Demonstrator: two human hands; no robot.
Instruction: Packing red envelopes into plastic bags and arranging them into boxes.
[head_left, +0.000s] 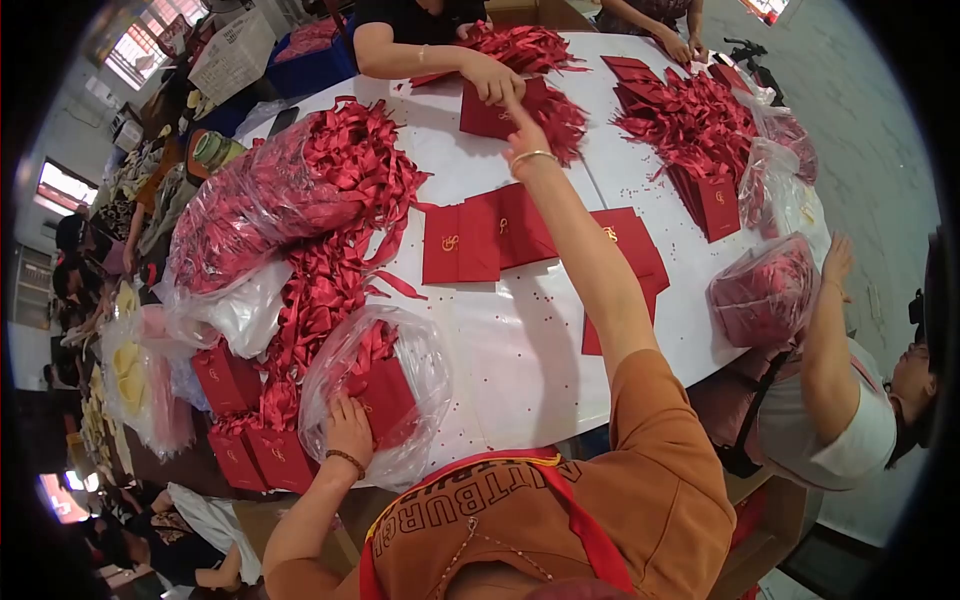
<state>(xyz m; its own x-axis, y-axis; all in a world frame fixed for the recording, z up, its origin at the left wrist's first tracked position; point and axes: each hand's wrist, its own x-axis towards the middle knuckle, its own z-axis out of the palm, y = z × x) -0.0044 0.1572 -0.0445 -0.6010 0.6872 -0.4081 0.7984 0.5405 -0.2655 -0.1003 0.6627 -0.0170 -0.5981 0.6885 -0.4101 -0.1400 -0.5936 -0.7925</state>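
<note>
My left hand [348,430] is at the near edge of the table, its fingers closed over the side of a clear plastic bag [425,345]. Inside that bag lie a red paper gift bag [385,402] and red ribbons. Across the table stretches my right arm, and my right hand [527,142] has its index finger extended, with nothing visible in it. Its fingertip is at a co-worker's hand [490,78], which rests on a red gift bag with ribbons [490,112]; whether we touch, I cannot tell. Beneath my right forearm lie several flat red gift bags [460,243].
A large plastic sack of red ribbon bags [270,200] fills the table's left side. More red bags [228,378] stand near my left arm. Far right are a ribbon pile [695,125] and a wrapped bundle [765,290], beside another person [835,400]. A blue crate [315,75] stands behind.
</note>
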